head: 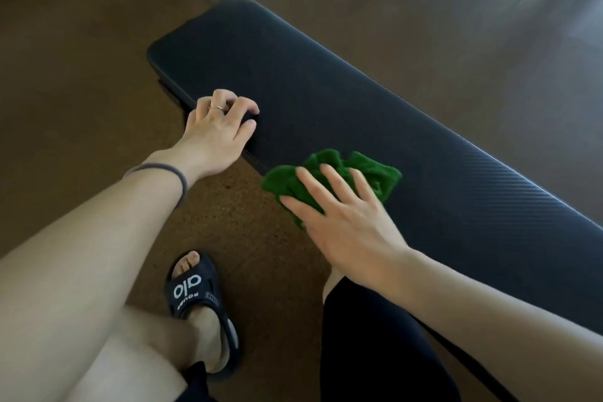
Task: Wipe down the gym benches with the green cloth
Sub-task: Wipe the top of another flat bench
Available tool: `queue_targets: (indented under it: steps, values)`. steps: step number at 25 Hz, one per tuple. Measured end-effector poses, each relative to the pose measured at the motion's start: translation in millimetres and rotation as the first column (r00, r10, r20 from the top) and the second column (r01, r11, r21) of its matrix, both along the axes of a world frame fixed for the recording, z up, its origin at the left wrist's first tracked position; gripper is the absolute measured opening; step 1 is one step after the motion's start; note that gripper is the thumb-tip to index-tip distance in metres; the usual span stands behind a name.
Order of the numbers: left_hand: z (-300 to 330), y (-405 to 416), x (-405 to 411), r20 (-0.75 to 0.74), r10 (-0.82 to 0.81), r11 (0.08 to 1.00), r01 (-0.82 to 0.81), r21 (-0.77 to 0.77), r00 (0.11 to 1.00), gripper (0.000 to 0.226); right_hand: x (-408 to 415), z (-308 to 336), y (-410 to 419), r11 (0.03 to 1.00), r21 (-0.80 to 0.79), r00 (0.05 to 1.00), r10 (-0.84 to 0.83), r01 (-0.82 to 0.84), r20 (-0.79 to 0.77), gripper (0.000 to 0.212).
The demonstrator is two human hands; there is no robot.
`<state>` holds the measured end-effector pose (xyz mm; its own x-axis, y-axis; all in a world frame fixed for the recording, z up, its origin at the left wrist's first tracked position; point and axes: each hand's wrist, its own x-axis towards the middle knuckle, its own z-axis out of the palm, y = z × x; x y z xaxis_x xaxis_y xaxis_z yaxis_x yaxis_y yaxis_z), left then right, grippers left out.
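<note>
Crumpled green cloth [342, 173], ribbed black bench [326, 81]

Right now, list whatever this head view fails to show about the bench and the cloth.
- Bench: its near end runs out of the right and bottom edges; its frame is hidden under the pad.
- Green cloth: part lies hidden under the right hand.
- Left hand: fingers curl over the bench edge, tips hidden.
- Bench surface: dirt or dampness is not discernible.
</note>
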<state>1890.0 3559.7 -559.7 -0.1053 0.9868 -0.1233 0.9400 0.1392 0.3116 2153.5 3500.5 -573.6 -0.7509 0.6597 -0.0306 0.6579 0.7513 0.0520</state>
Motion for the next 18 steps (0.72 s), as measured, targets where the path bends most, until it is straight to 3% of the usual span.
queue_targets:
  steps: [4,7,12,15,18]
  values:
    - [-9,9,-18,0.068,-0.022,0.998,0.018,0.065,0.997,0.019,-87,-2,44,1.000,-0.017,1.000,-0.020,0.020,0.022,0.066]
    - [-11,15,-28,0.074,-0.097,0.989,0.088,0.120,0.993,0.019,-47,-3,24,1.000,0.004,0.999,0.020,-0.020,0.045,0.063]
    - [-18,34,-46,-0.187,-0.168,0.981,0.183,0.064,0.968,0.053,19,10,4,0.995,-0.053,0.993,0.094,-0.090,0.069,0.055]
    - [-24,38,-48,-0.138,-0.168,0.986,0.170,0.000,0.976,0.063,-27,13,44,0.987,-0.151,0.998,0.056,-0.055,0.004,0.050]
    - [-25,38,-50,-0.088,-0.160,0.986,0.162,0.024,0.983,0.056,-88,10,100,0.984,-0.151,0.992,-0.102,0.090,-0.073,0.050]
